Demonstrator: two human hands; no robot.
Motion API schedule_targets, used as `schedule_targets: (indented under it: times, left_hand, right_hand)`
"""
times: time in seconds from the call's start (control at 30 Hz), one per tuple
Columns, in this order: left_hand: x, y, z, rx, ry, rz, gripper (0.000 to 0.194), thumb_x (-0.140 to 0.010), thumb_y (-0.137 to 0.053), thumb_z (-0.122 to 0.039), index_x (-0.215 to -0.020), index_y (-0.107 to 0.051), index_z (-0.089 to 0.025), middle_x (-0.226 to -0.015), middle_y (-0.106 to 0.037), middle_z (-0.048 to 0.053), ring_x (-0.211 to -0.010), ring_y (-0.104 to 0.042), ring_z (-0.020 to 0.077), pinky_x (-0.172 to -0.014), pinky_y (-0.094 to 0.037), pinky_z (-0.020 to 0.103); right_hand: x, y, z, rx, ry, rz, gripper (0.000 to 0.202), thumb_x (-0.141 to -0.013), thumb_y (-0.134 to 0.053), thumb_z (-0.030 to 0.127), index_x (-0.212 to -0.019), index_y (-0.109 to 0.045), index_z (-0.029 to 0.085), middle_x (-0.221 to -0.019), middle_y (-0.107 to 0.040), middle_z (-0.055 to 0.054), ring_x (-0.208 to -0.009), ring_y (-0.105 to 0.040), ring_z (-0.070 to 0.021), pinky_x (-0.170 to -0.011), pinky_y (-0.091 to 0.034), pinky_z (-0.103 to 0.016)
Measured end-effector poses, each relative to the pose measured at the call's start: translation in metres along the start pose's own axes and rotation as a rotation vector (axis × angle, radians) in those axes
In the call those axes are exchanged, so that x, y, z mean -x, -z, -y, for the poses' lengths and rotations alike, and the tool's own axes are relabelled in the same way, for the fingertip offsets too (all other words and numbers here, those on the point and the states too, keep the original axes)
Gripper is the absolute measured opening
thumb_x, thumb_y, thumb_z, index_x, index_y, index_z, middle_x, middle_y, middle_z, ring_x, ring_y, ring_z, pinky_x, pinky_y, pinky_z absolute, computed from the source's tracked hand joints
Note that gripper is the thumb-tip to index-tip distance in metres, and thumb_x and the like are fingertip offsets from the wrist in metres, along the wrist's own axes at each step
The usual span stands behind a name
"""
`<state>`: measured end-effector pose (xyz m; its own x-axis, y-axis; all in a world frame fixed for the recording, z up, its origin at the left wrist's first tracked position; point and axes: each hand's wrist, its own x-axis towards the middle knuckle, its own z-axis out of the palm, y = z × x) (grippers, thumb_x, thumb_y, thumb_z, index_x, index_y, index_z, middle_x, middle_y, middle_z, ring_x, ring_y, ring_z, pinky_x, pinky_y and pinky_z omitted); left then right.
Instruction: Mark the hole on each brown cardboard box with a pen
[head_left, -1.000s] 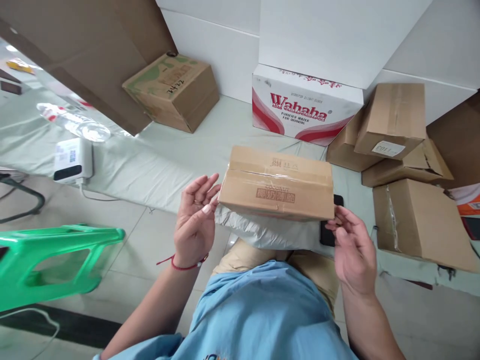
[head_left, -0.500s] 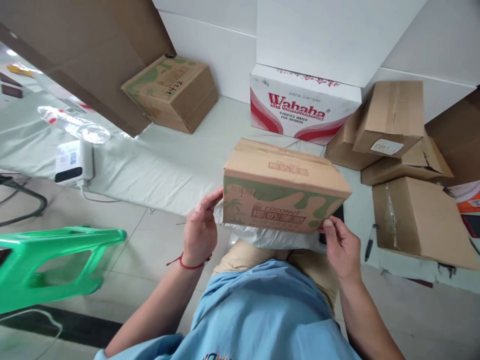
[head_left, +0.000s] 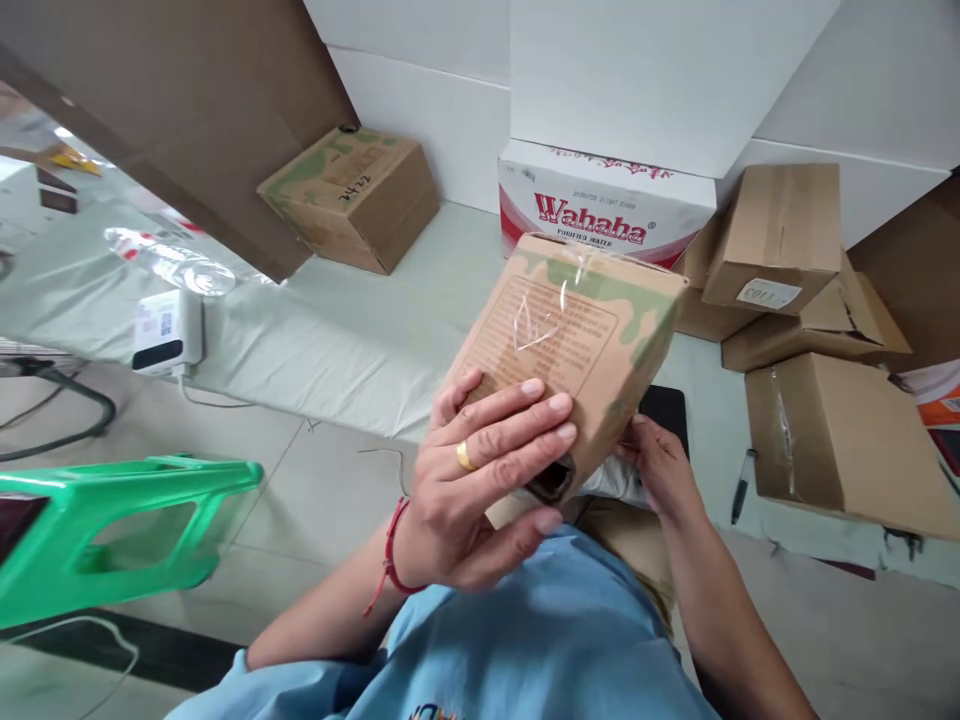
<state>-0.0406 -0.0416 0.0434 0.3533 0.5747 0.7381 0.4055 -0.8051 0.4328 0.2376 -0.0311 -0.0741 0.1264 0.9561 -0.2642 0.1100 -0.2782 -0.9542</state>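
A brown cardboard box (head_left: 547, 330) with green drip print is tilted in front of me, with its panel of printed text and a strip of clear tape facing up. My left hand (head_left: 487, 465), with a gold ring and a red cord bracelet, grips its near end. The fingers lie across the text panel and the thumb is at the lower edge. A dark gap shows at the near corner beside that thumb. My right hand (head_left: 660, 465) holds the lower right side, its fingertips partly hidden behind the box. Under that side lies a black flat object (head_left: 666, 408).
A white and red Wahaha carton (head_left: 600, 205) stands at the back. Several brown boxes (head_left: 780, 235) are stacked right, with a pen (head_left: 742, 485) in front. Another green-printed box (head_left: 360, 200) sits back left. A white device (head_left: 169, 330) and green stool (head_left: 135, 530) are left.
The box has turned from its long printed side to its text panel, with one end toward me. My left hand moved from its left edge onto the panel; the right hand stayed low right.
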Motion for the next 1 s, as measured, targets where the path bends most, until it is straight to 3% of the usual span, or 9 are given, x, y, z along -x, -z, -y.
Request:
schedule_targets:
  times: [0.07,0.13,0.23,0.33,0.53,0.67,0.8,0.93,1.0]
  left_hand:
    - [-0.01,-0.006,-0.002,-0.022,-0.044,0.067,0.07,-0.103,-0.067,-0.057,-0.164,-0.055,-0.025,-0.146,-0.076,0.009,-0.144,-0.067,0.0304,-0.137,-0.028,0.048]
    - [-0.02,-0.013,-0.006,-0.052,-0.073,0.144,0.065,-0.104,-0.069,-0.052,-0.16,-0.058,-0.021,-0.146,-0.076,0.011,-0.147,-0.065,0.0275,-0.138,-0.024,0.042]
    - [-0.037,-0.024,-0.011,-0.112,-0.09,0.247,0.047,-0.109,-0.063,-0.033,-0.155,-0.062,-0.022,-0.151,-0.073,0.007,-0.15,-0.062,0.0218,-0.136,-0.022,0.036]
    - [-0.053,-0.038,-0.014,-0.164,-0.085,0.286,0.043,-0.112,-0.058,-0.031,-0.154,-0.062,-0.024,-0.155,-0.07,0.004,-0.149,-0.063,0.0206,-0.131,-0.03,0.035]
    - [-0.078,-0.067,-0.014,-0.296,-0.114,0.229,0.04,-0.108,-0.069,-0.035,-0.144,-0.07,-0.018,-0.149,-0.074,0.009,-0.137,-0.072,0.0279,-0.108,-0.051,0.04]
    - [-0.094,-0.067,-0.01,-0.3,-0.086,0.287,0.041,-0.104,-0.074,-0.034,-0.144,-0.072,-0.022,-0.147,-0.075,0.01,-0.134,-0.074,0.0339,-0.101,-0.054,0.044]
    - [-0.105,-0.055,0.001,-0.198,-0.093,0.398,0.044,-0.104,-0.073,-0.033,-0.147,-0.07,-0.025,-0.15,-0.073,0.009,-0.136,-0.073,0.0342,-0.101,-0.055,0.044]
    - [-0.1,-0.048,0.006,-0.138,-0.092,0.379,0.044,-0.102,-0.073,-0.029,-0.147,-0.071,-0.029,-0.147,-0.075,0.006,-0.135,-0.074,0.0329,-0.107,-0.059,0.045]
    - [-0.095,-0.049,0.004,-0.131,-0.097,0.334,0.044,-0.101,-0.074,-0.027,-0.145,-0.071,-0.028,-0.145,-0.077,0.007,-0.134,-0.075,0.032,-0.111,-0.06,0.045]
  right_hand:
    - [-0.001,0.008,0.003,0.11,0.02,0.027,0.07,-0.092,-0.058,0.086,-0.109,-0.08,0.022,-0.098,-0.085,-0.01,-0.089,-0.079,-0.0282,-0.083,-0.066,-0.045]
    - [0.001,0.025,0.007,0.308,0.072,-0.052,0.064,-0.093,-0.061,0.078,-0.114,-0.081,0.022,-0.099,-0.085,-0.011,-0.092,-0.078,-0.0296,-0.087,-0.064,-0.045]
    - [0.009,0.061,0.011,0.726,0.157,-0.368,0.061,-0.097,-0.052,0.066,-0.116,-0.082,0.017,-0.108,-0.083,-0.017,-0.098,-0.076,-0.0336,-0.095,-0.059,-0.049]
    - [0.027,0.098,0.008,1.046,0.021,-0.556,0.065,-0.099,-0.043,0.058,-0.127,-0.077,0.011,-0.11,-0.081,-0.023,-0.099,-0.077,-0.0386,-0.09,-0.058,-0.051]
    - [0.053,0.131,-0.015,1.3,-0.448,-0.354,0.065,-0.104,-0.043,0.062,-0.13,-0.073,0.01,-0.097,-0.081,-0.026,-0.091,-0.079,-0.0431,-0.077,-0.058,-0.051]
    - [0.043,0.134,-0.021,1.181,-0.409,-0.343,0.043,-0.099,-0.052,0.045,-0.115,-0.075,0.013,-0.087,-0.08,-0.023,-0.085,-0.078,-0.0402,-0.074,-0.055,-0.047]
    - [0.038,0.143,-0.017,0.934,-0.287,-0.33,0.019,-0.085,-0.063,0.041,-0.081,-0.068,0.023,-0.066,-0.07,-0.006,-0.066,-0.07,-0.0258,-0.065,-0.05,-0.035]
    - [0.051,0.151,0.005,0.106,-0.047,-0.431,0.023,-0.072,-0.074,0.045,-0.075,-0.063,0.025,-0.049,-0.045,0.008,-0.044,-0.04,-0.0126,-0.044,-0.03,-0.026]
    - [0.057,0.15,0.027,-0.283,0.038,-0.36,0.021,-0.072,-0.076,0.043,-0.077,-0.065,0.025,-0.047,-0.039,0.009,-0.04,-0.03,-0.0103,-0.039,-0.021,-0.024]
